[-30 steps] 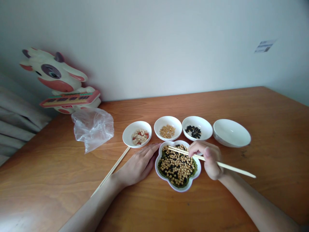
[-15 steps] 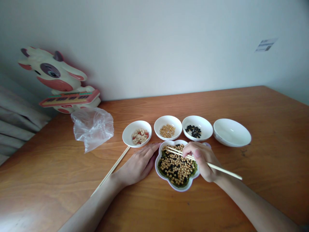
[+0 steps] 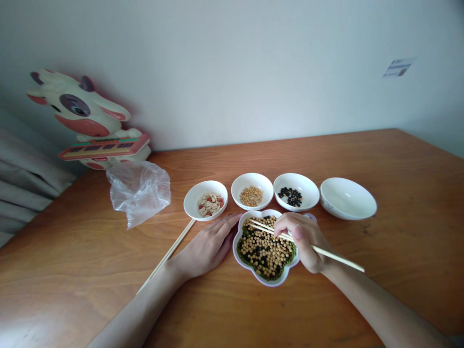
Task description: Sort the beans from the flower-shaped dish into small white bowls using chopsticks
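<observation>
A flower-shaped dish with a pale lilac rim holds yellow soybeans, black beans and small green beans. Over its right side, my right hand is closed on a pair of chopsticks, whose tips reach among the beans at the dish's upper left. My left hand rests on the table with fingers stretched out, fingertips against the dish's left rim. Behind the dish stand a white bowl of pale and reddish flat pieces, a bowl of soybeans and a bowl of black beans.
An empty white bowl stands at the right end of the row. Another pair of chopsticks lies left, partly under my left forearm. A crumpled clear plastic bag and a cow-shaped toy keyboard are at the back left, near the wall.
</observation>
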`<state>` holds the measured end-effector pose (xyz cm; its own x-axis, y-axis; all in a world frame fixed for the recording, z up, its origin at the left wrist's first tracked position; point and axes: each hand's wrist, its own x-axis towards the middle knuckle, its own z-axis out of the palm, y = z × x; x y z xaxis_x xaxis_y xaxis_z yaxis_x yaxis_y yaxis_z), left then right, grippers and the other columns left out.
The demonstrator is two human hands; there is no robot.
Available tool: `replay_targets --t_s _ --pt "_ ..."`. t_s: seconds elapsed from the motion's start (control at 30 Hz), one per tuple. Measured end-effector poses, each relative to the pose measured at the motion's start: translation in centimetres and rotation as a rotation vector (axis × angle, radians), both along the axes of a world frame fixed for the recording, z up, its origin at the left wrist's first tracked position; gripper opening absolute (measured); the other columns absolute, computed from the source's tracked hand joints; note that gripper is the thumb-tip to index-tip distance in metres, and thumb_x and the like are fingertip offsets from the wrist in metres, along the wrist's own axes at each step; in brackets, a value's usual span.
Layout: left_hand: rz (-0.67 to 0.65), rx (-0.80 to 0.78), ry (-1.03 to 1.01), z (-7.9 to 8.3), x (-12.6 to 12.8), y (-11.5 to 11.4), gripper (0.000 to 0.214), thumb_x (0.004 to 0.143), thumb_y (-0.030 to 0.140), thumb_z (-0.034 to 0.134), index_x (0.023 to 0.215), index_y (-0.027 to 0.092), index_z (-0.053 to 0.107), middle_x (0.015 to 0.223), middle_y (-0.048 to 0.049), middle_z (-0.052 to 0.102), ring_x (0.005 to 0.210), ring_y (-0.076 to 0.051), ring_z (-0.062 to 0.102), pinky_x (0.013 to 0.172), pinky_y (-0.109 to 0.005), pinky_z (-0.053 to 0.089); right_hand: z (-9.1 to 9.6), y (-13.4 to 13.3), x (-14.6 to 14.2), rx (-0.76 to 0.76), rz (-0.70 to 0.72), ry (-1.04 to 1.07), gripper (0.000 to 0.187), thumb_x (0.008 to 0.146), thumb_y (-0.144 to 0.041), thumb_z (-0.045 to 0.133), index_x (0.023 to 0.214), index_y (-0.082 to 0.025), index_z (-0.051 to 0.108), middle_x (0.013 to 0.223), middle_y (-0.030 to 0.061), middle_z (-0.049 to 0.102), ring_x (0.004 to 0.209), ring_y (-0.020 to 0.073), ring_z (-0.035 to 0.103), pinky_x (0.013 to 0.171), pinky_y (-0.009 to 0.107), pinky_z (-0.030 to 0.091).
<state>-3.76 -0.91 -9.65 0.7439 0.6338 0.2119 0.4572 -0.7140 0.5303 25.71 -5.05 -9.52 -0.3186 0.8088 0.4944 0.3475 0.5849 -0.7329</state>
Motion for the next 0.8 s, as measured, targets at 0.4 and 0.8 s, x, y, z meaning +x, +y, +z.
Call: replay_targets --t_s 0.4,0.8 --pt "-0.002 -0.005 0.006 0.22 0.05 0.01 0.057 0.107 0.018 0.046 0.161 0.023 0.032 0.161 -0.0098 0.048 0.147 -0.024 0.049 0.125 -0.044 0.044 0.04 0.07 -0.09 0.036 0.023 0.011 0.042 0.111 -0.036 0.032 0.094 -0.021 0.068 0.086 0.0071 0.069 0.083 0.0230 0.064 0.081 0.039 0.047" --pt "-0.005 0.011 0.004 -0.11 -0.06 0.12 0.057 0.107 0.018 0.046 0.162 0.023 0.031 0.161 -0.0092 0.048 0.147 -0.023 0.049 0.125 -0.043 0.044 -0.57 0.09 0.16 0.120 -0.001 0.051 0.044 0.110 -0.034 0.033 0.092 -0.020 0.070 0.084 0.0068 0.072 0.080 0.0223 0.066 0.079 0.040 0.047"
